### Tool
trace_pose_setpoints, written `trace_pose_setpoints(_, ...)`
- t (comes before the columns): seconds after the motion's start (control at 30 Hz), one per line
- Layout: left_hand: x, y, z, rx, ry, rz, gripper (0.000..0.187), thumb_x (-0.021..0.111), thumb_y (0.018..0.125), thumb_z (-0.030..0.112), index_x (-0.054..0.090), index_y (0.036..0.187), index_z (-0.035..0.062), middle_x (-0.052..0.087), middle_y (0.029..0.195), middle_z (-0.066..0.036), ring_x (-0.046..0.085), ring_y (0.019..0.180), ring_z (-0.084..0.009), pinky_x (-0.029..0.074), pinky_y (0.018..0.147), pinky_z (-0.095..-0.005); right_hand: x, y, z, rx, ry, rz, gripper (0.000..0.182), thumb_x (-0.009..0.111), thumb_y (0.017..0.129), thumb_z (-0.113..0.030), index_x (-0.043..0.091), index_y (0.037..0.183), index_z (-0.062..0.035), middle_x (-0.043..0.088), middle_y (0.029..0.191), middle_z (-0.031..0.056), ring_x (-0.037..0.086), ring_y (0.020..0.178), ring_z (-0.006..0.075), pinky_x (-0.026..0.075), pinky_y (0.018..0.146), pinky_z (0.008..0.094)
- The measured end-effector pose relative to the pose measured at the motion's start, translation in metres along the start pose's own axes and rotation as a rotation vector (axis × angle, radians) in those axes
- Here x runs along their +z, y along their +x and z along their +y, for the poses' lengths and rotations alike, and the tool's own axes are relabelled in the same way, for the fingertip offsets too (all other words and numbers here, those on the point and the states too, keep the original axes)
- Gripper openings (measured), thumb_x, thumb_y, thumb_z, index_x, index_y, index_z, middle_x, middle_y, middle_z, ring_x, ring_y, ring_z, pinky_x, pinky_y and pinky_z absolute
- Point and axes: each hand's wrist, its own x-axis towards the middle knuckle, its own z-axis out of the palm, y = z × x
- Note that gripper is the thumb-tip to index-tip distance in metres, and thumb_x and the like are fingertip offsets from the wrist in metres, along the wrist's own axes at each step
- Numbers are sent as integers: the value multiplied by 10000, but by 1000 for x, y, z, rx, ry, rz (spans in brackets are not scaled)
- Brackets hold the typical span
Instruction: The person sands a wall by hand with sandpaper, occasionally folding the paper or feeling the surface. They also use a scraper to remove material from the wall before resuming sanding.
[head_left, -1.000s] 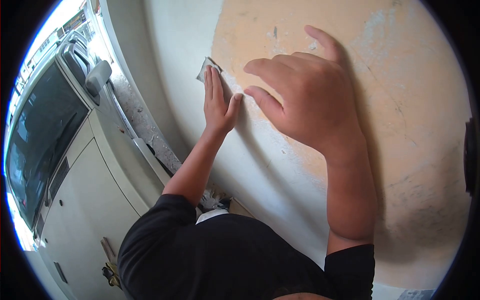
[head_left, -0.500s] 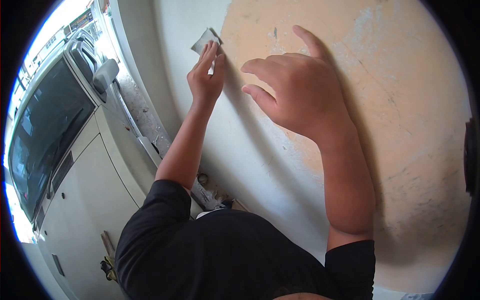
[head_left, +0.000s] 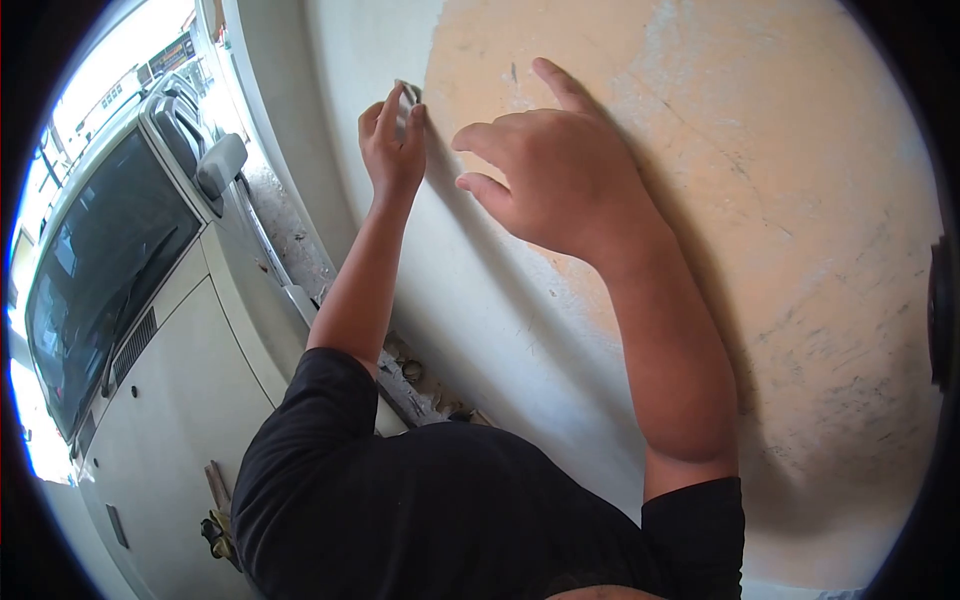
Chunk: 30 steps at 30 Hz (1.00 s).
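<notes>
My left hand [head_left: 393, 150] is up at the wall [head_left: 480, 265], by the border between its white part and a peach-coloured patch [head_left: 760, 130]. Its fingers are bent around a small grey piece of sandpaper [head_left: 411, 93], of which only a narrow strip shows past the fingertips. To the right, my right hand [head_left: 560, 170] has its fingers spread and holds nothing. It is over the peach patch, the back of the hand towards me, and it casts a shadow on the wall.
A pale vehicle [head_left: 165, 400] with a dark windscreen and a side mirror [head_left: 222, 165] stands close on the left. Rubble [head_left: 410, 372] lies along the wall's foot. A stick with a yellowish bundle [head_left: 217, 535] is at lower left, and a dark object [head_left: 940, 315] at the right edge.
My left hand has come slightly down and left, its fingers now more bent and the sandpaper mostly hidden. My right hand sits further left in view, still spread.
</notes>
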Motion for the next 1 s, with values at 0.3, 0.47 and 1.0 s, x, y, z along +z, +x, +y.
trace_pose_setpoints(0.3, 4, 61, 7, 34, 91, 94, 351, 555, 949, 309, 661, 1205, 93, 592, 1163, -200, 559, 1098, -326, 456, 924, -410, 3, 1, -1, 23, -2, -53, 224, 680, 822, -252, 704, 999, -116, 679, 728, 87, 669, 736, 249, 280, 1151, 469)
trace_pose_setpoints(0.47, -5, 34, 9, 34, 218, 49, 295, 587, 896, 284, 720, 981, 35, 608, 1126, -213, 594, 1029, -363, 476, 891, -428, 6, 1, -2, -3, 14, 18, 182, 646, 855, -261, 670, 786, -94, 668, 675, 117, 683, 722, 257, 271, 1146, 442)
trace_pose_setpoints(1.0, -57, -30, -17, 377, 461, -494, 831, 727, 715, 158, 383, 1471, 142, 387, 1497, -82, 421, 1327, -312, 368, 1050, -457, 8, 3, -4, 17, -38, -93, 236, 692, 821, -294, 706, 990, -130, 671, 712, 77, 663, 726, 230, 264, 1163, 456)
